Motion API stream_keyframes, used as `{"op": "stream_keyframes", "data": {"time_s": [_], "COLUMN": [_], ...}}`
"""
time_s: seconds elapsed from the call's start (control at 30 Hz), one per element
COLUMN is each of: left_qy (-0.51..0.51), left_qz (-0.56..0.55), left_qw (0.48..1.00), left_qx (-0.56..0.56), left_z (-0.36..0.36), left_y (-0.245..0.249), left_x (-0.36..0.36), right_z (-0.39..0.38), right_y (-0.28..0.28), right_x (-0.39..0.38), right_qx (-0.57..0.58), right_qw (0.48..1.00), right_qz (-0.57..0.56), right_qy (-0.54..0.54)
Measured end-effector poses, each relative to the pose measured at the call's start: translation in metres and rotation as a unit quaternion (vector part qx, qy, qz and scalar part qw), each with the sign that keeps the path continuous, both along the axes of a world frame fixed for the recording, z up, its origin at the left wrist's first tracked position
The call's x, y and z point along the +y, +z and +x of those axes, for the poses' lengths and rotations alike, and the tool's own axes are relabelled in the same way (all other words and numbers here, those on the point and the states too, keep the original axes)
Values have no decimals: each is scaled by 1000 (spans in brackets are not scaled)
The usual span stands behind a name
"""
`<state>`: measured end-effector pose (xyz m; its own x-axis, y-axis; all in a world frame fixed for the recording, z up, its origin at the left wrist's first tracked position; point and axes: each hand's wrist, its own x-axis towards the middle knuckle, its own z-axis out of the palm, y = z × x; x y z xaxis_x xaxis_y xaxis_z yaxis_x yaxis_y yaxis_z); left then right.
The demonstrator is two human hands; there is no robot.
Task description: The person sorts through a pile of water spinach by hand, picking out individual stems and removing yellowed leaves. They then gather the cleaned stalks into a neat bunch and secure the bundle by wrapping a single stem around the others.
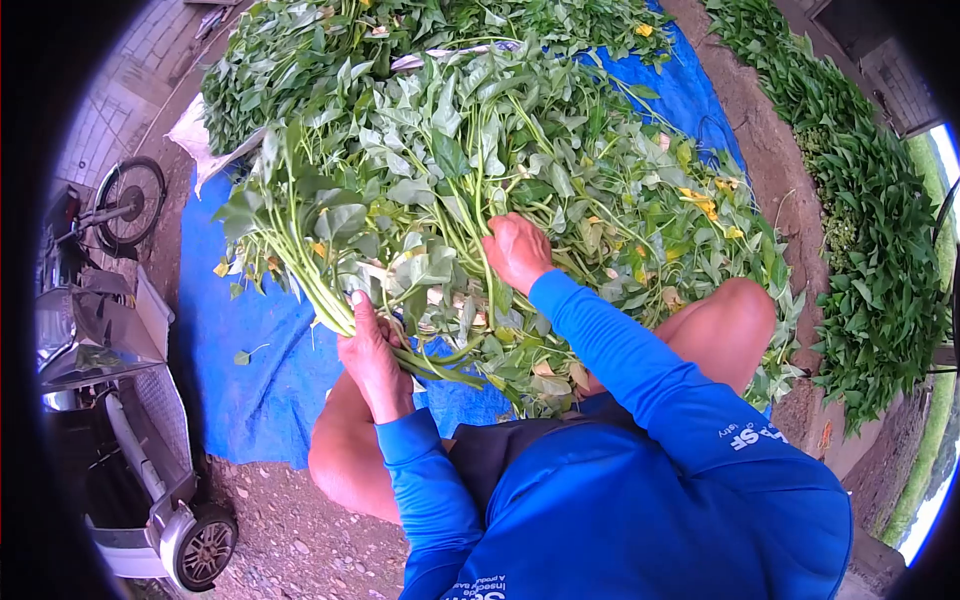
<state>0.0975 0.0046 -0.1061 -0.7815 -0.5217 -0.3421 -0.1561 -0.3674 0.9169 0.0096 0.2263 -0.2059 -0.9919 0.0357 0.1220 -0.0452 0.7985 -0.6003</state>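
We saw the left hand (372, 352), left of centre, clenched around a bundle of leafy stems (300, 240) that fanned toward the upper left. The right hand (515, 250), at centre, lay on the heap of greens (600, 170), its fingers buried among stalks. We could not tell whether they gripped any. The heap rested on a blue tarp (240, 370), and a motorcycle (110, 330) stood at the left edge.
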Motion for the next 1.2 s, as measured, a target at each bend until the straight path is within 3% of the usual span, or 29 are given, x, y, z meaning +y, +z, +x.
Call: {"op": "stream_keyframes", "data": {"time_s": [0.07,0.17,0.27,0.43,0.73,0.8,0.9,0.97,1.03,1.2], "left_qy": [-31,-62,-77,-110,-116,-112,-139,-155,-148,-190], "left_qz": [10,13,42,84,172,183,284,327,361,297], "left_qw": [999,998,994,989,978,976,947,931,920,930], "left_qx": [1,-21,-66,-45,-33,-34,-57,-52,-46,-105], "left_z": [-1,3,-4,-17,-26,-30,-28,-21,-22,-19], "left_y": [-25,-10,-30,-35,-51,-75,-88,-92,-106,-113], "left_x": [-4,10,15,33,65,71,72,69,67,71], "right_z": [-13,-20,-19,-5,39,48,72,93,105,112], "right_y": [-5,21,90,159,213,194,137,92,70,55], "right_x": [4,32,76,124,114,95,53,38,36,37], "right_qx": [-45,-83,-195,-166,-86,-117,-217,-327,-345,-346], "right_qw": [999,969,868,821,897,888,866,874,873,874], "right_qz": [18,-233,-456,-544,-417,-427,-439,-356,-341,-318], "right_qy": [25,-13,-18,44,118,124,106,52,50,124]}}
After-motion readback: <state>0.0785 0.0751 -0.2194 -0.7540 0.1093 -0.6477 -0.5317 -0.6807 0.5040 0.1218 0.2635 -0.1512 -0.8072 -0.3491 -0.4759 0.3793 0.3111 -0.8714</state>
